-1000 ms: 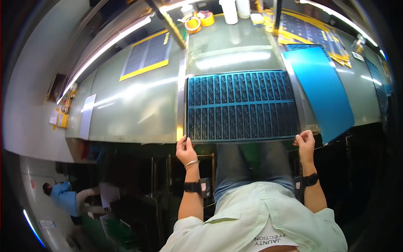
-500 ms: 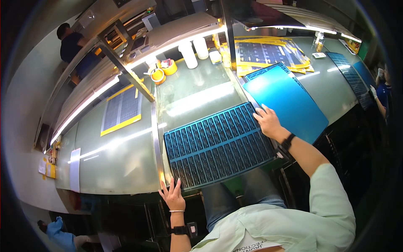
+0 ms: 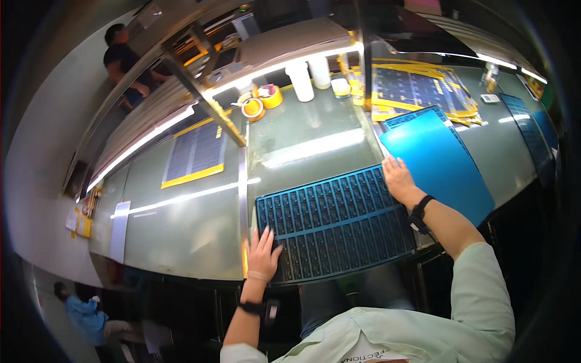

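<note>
A dark blue slotted panel (image 3: 333,224) lies flat on the green-grey workbench (image 3: 181,224) in front of me. My left hand (image 3: 262,253) rests with spread fingers on its near left corner. My right hand (image 3: 399,179) lies flat on its far right corner, fingers spread, beside a plain bright blue sheet (image 3: 439,160). Neither hand grips anything. Both wrists wear dark bands.
Yellow tape rolls (image 3: 261,101) and white cylinders (image 3: 301,80) stand at the back. A yellow-framed dark panel (image 3: 196,154) lies at left, and a stack of similar ones (image 3: 417,88) at back right. A metal post (image 3: 209,100) slants across. A person in dark clothes (image 3: 124,63) stands far left.
My view has swung further left. My left hand has moved up from the bench's edge onto the panel's near left corner. My right hand stays on the far right corner.
</note>
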The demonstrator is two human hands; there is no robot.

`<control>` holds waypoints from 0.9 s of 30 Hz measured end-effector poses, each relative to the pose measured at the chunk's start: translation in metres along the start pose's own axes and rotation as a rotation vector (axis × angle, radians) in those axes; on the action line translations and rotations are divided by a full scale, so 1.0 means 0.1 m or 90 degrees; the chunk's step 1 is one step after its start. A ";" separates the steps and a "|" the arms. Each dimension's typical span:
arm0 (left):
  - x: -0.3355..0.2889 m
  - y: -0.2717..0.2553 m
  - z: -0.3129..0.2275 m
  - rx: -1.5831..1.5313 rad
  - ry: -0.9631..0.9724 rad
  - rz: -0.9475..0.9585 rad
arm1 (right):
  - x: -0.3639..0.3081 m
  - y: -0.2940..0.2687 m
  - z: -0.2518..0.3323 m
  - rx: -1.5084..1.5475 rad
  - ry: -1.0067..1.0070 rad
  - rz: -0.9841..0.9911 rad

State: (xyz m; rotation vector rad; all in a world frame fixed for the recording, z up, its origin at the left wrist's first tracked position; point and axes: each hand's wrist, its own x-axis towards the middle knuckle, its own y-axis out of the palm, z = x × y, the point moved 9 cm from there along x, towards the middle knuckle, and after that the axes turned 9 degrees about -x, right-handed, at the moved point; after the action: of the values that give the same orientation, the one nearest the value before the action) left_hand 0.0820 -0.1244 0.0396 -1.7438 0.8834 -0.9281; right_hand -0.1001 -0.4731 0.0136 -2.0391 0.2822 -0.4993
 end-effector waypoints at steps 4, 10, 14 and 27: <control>0.77 0.26 0.56 0.054 -0.113 -0.018 | -0.03 0.00 0.02 0.044 0.010 -0.035; 0.98 0.35 0.61 0.162 -0.114 -0.019 | -0.08 0.01 -0.05 0.086 0.032 -0.019; 0.98 0.34 0.52 0.208 -0.040 -0.052 | -0.11 0.01 -0.12 0.120 0.039 -0.024; 0.80 0.56 -0.04 0.083 -0.137 0.077 | -2.36 -1.26 0.34 0.308 -0.098 0.029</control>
State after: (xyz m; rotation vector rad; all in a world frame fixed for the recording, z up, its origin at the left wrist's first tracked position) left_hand 0.1057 -0.2121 0.0041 -1.6242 0.7617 -0.6878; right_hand -0.2952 -0.2916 0.0540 -1.5852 0.1011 -0.3397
